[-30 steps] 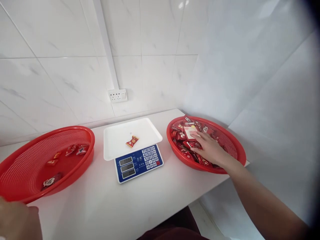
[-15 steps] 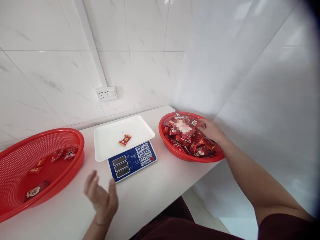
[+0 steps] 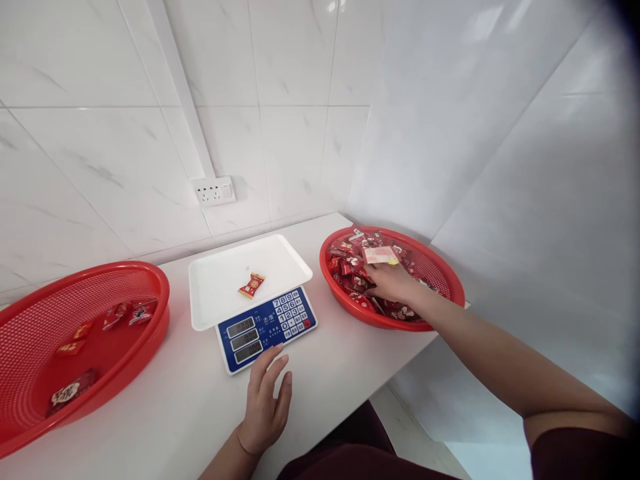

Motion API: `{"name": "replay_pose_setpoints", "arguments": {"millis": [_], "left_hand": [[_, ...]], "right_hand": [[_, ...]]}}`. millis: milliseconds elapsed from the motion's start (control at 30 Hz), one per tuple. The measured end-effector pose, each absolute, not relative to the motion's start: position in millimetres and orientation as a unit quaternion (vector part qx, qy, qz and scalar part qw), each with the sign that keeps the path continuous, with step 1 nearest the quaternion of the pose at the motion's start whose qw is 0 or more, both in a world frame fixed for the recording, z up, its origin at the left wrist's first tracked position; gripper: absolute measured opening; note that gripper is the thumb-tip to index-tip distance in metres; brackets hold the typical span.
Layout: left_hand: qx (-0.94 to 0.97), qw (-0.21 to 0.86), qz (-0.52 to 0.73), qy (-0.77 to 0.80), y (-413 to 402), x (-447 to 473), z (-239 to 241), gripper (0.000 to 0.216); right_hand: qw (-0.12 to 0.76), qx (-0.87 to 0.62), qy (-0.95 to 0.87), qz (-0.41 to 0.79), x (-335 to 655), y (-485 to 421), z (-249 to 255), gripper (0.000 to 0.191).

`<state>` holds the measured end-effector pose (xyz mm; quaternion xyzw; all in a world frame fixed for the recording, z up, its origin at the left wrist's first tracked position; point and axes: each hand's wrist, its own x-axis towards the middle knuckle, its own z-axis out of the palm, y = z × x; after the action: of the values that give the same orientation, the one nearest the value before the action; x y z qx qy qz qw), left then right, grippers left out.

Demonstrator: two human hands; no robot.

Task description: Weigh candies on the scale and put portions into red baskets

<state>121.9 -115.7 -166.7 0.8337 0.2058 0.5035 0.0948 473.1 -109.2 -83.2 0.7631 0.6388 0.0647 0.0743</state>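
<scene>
My right hand [image 3: 391, 281] reaches into the red basket [image 3: 440, 267] at the right, palm down on a heap of red wrapped candies [image 3: 351, 269]; its fingers curl among them, and what they hold is hidden. My left hand [image 3: 267, 400] lies flat on the white counter, fingers stretched out, just in front of the blue electronic scale [image 3: 265, 328]. One red and gold candy [image 3: 251, 285] lies on the scale's white tray [image 3: 220, 290]. A pink and white packet [image 3: 381, 255] rests on top of the candies.
A second, larger red basket [image 3: 125, 347] stands at the left with several candies [image 3: 121, 311] in it. A wall socket [image 3: 214, 191] sits on the tiled wall behind. The counter [image 3: 330, 373] ends just right of the right basket.
My left hand has come down from a raised, palm-up pose and now lies flat by the scale. My right hand has shifted from the basket's far side toward its near left.
</scene>
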Motion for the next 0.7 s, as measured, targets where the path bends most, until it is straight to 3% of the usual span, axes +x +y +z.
{"name": "replay_pose_setpoints", "arguments": {"millis": [100, 300, 533, 700], "left_hand": [[0.83, 0.106, 0.502, 0.218, -112, 121, -167, 0.043], [0.828, 0.124, 0.492, 0.236, -106, 119, -168, 0.038], [0.82, 0.142, 0.49, 0.261, -104, 117, -164, 0.029], [0.819, 0.16, 0.487, 0.259, -104, 117, -163, 0.027]], "right_hand": [[0.073, 0.757, 0.643, 0.093, 470, -105, -82, 0.057], [0.025, 0.807, 0.582, 0.092, 473, -109, -64, 0.028], [-0.212, 0.819, 0.525, -0.09, 502, -131, -29, 0.026], [-0.314, 0.806, 0.489, -0.111, 503, -133, -24, 0.02]]}}
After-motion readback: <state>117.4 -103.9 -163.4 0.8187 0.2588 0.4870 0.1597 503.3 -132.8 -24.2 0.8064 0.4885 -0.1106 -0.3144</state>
